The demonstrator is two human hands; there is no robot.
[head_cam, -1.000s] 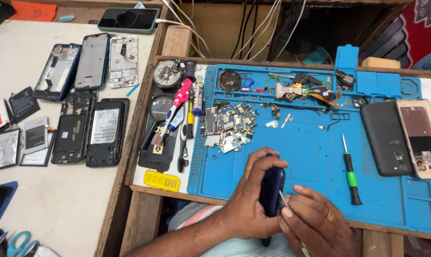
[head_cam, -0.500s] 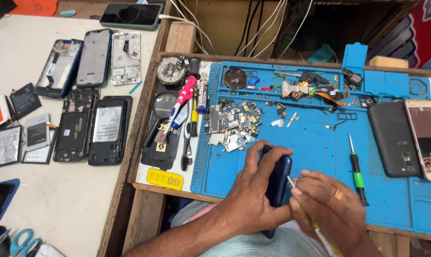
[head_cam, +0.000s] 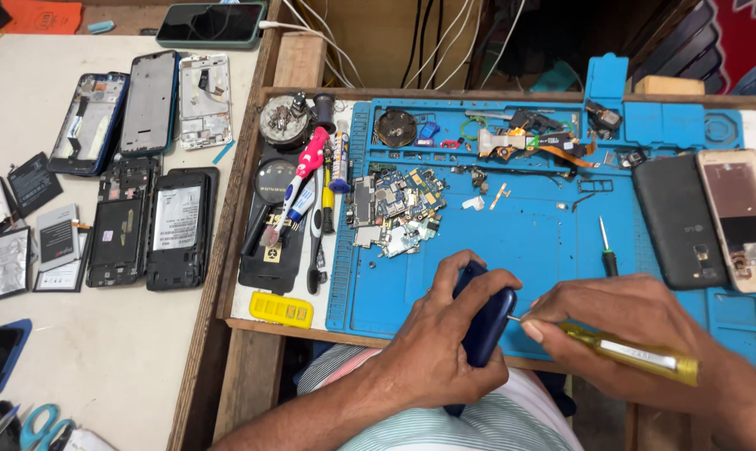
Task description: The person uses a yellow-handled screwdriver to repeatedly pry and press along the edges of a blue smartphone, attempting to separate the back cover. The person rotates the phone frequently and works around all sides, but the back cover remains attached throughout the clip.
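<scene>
While the left hand (head_cam: 432, 347) grips a dark blue phone (head_cam: 485, 321), a screwdriver meets its edge.
Right hand (head_cam: 624, 330) clenches the yellow-handled screwdriver (head_cam: 624, 351); phone sits upright over the blue mat's (head_cam: 528, 242) near edge; loose circuit boards (head_cam: 394, 209) lie beyond.

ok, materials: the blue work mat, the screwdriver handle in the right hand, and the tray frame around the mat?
Blue work mat: looks like silicone or soft rubber, matte, with moulded compartments along its top edge. Screwdriver handle in the right hand: clear yellow plastic, glossy, with an inner part showing through it. Tray frame: bare wood, with visible grain and no apparent finish.
</scene>
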